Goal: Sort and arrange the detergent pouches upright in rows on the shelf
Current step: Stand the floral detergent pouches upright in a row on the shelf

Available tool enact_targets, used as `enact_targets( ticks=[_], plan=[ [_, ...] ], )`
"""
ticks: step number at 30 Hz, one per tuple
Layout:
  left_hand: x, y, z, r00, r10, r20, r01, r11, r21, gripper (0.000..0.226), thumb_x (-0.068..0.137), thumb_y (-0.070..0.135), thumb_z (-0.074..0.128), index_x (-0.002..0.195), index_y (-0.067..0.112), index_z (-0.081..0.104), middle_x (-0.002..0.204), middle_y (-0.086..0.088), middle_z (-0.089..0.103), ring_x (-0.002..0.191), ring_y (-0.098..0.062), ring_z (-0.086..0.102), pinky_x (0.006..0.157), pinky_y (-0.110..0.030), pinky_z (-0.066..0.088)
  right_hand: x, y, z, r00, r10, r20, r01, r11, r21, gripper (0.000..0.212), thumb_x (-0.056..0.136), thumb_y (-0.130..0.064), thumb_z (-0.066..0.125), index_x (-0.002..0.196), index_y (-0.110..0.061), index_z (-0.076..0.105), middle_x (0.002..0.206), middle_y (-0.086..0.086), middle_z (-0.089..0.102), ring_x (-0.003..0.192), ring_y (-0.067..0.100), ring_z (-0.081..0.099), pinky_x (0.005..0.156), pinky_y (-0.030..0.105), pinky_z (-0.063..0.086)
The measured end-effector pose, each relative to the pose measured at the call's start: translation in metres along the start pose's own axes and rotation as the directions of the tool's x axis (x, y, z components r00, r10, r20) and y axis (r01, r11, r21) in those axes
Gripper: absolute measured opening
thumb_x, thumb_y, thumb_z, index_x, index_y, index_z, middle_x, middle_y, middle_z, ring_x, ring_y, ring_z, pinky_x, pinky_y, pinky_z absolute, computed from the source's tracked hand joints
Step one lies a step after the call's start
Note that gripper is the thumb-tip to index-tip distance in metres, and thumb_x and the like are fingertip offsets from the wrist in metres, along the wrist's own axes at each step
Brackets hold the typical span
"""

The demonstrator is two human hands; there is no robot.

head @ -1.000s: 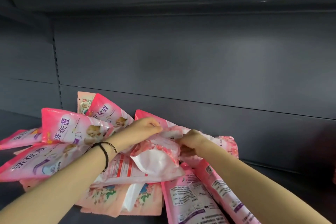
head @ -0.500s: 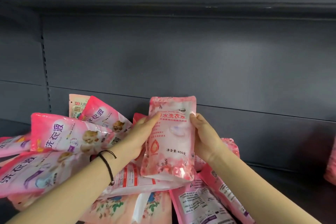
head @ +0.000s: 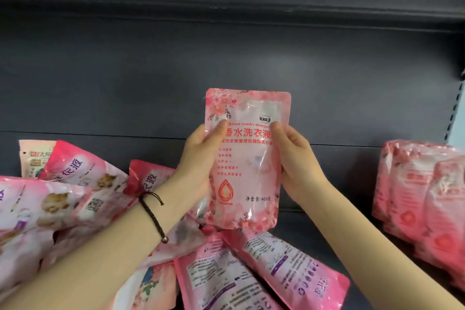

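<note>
A pale pink floral detergent pouch (head: 247, 158) is held upright in the air above the shelf. My left hand (head: 198, 158) grips its left edge, thumb on the front. My right hand (head: 295, 158) grips its right edge the same way. Below and to the left lies a loose pile of pink pouches (head: 75, 199), lying flat and overlapping. Two pouches (head: 264, 274) lie back side up under the held one. At the right, a row of matching pale pink pouches (head: 422, 196) stands upright.
The dark grey shelf floor (head: 334, 234) shows between the pile and the standing row. A dark back panel (head: 226, 70) rises behind, with the shelf above (head: 226, 0) overhead. A slotted upright (head: 455, 108) marks the right end.
Both hands have pulled the pale pink pouch out of the pile, turned it upright and raised it. The view has shifted right, revealing the standing row.
</note>
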State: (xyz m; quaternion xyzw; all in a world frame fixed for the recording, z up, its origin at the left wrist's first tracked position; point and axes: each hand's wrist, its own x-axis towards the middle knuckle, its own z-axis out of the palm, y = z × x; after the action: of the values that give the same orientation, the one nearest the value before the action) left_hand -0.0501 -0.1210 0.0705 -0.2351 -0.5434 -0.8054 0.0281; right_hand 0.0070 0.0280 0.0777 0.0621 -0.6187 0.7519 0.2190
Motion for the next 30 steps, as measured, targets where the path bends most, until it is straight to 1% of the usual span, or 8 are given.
enact_targets(
  ticks=[4, 9, 12, 16, 21, 25, 28, 30],
  plan=[
    [0.012, -0.026, 0.055, 0.984, -0.159, 0.085, 0.161, 0.987, -0.016, 0.029, 0.090, 0.033, 0.062, 0.113, 0.014, 0.064, 0.098, -0.002, 0.075, 0.092, -0.020, 0.072, 0.082, -0.041, 0.056, 0.007, -0.010, -0.067, 0.997, 0.039, -0.064, -0.042, 0.998, -0.051, 0.029, 0.101, -0.031, 0.046, 0.104, -0.011, 0.067, 0.098, 0.005, 0.076, 0.089, 0.021, 0.073, 0.070, 0.032, 0.059],
    [0.021, -0.075, 0.106, 0.958, -0.273, 0.089, 0.279, 0.959, -0.059, 0.033, 0.093, 0.027, 0.058, 0.120, 0.009, 0.061, 0.107, -0.009, 0.072, 0.100, -0.025, 0.069, 0.095, -0.046, 0.050, 0.017, 0.000, -0.127, 0.989, 0.088, -0.116, -0.091, 0.996, -0.022, 0.029, 0.101, -0.027, 0.045, 0.107, -0.006, 0.064, 0.105, 0.012, 0.072, 0.096, 0.028, 0.070, 0.085, 0.047, 0.057],
    [0.026, -0.102, 0.127, 0.946, -0.321, 0.055, 0.324, 0.941, -0.092, 0.033, 0.092, 0.027, 0.060, 0.120, 0.009, 0.061, 0.106, -0.009, 0.073, 0.098, -0.024, 0.070, 0.094, -0.045, 0.051, 0.025, 0.013, -0.151, 0.982, 0.106, -0.157, -0.108, 0.994, -0.003, 0.025, 0.101, -0.025, 0.046, 0.102, -0.007, 0.064, 0.102, 0.013, 0.071, 0.096, 0.030, 0.068, 0.092, 0.051, 0.052],
    [0.031, -0.127, 0.145, 0.942, -0.335, 0.004, 0.334, 0.938, -0.096, 0.038, 0.089, 0.027, 0.063, 0.123, 0.009, 0.060, 0.108, -0.008, 0.072, 0.098, -0.023, 0.069, 0.091, -0.042, 0.052, 0.033, 0.028, -0.173, 0.971, 0.116, -0.210, -0.117, 0.993, 0.010, 0.024, 0.101, -0.027, 0.048, 0.102, -0.010, 0.066, 0.104, 0.014, 0.071, 0.101, 0.032, 0.067, 0.094, 0.054, 0.051],
    [0.037, -0.148, 0.148, 0.955, -0.296, -0.026, 0.295, 0.955, -0.005, 0.037, 0.091, 0.032, 0.061, 0.122, 0.011, 0.060, 0.108, -0.006, 0.072, 0.100, -0.021, 0.069, 0.095, -0.044, 0.051, 0.042, 0.051, -0.182, 0.951, 0.143, -0.273, -0.141, 0.990, 0.026, 0.025, 0.100, -0.031, 0.049, 0.093, -0.017, 0.068, 0.100, 0.010, 0.073, 0.099, 0.030, 0.069, 0.093, 0.053, 0.052],
    [0.039, -0.155, 0.143, 0.968, -0.252, 0.003, 0.251, 0.965, 0.078, 0.028, 0.091, 0.035, 0.059, 0.111, 0.016, 0.063, 0.112, -0.005, 0.070, 0.104, -0.019, 0.066, 0.095, -0.040, 0.050, 0.049, 0.061, -0.183, 0.956, 0.118, -0.270, -0.123, 0.992, -0.003, 0.027, 0.100, -0.032, 0.048, 0.091, -0.017, 0.069, 0.096, 0.006, 0.073, 0.096, 0.025, 0.070, 0.093, 0.051, 0.053],
    [0.042, -0.153, 0.138, 0.978, -0.209, 0.029, 0.199, 0.959, 0.202, 0.020, 0.093, 0.035, 0.057, 0.106, 0.022, 0.064, 0.113, -0.001, 0.069, 0.105, -0.015, 0.064, 0.093, -0.033, 0.051, 0.054, 0.064, -0.184, 0.955, 0.086, -0.283, -0.118, 0.988, -0.096, 0.033, 0.100, -0.034, 0.047, 0.094, -0.006, 0.063, 0.094, 0.008, 0.069, 0.091, 0.024, 0.068, 0.091, 0.051, 0.054],
    [0.045, -0.147, 0.133, 0.985, -0.161, 0.057, 0.127, 0.913, 0.388, 0.017, 0.096, 0.033, 0.053, 0.104, 0.022, 0.063, 0.110, 0.002, 0.069, 0.102, -0.011, 0.064, 0.082, -0.025, 0.053, 0.056, 0.062, -0.186, 0.950, 0.032, -0.311, -0.133, 0.941, -0.310, 0.037, 0.100, -0.038, 0.043, 0.094, -0.006, 0.061, 0.100, 0.010, 0.069, 0.087, 0.022, 0.067, 0.082, 0.042, 0.057]
  ],
)
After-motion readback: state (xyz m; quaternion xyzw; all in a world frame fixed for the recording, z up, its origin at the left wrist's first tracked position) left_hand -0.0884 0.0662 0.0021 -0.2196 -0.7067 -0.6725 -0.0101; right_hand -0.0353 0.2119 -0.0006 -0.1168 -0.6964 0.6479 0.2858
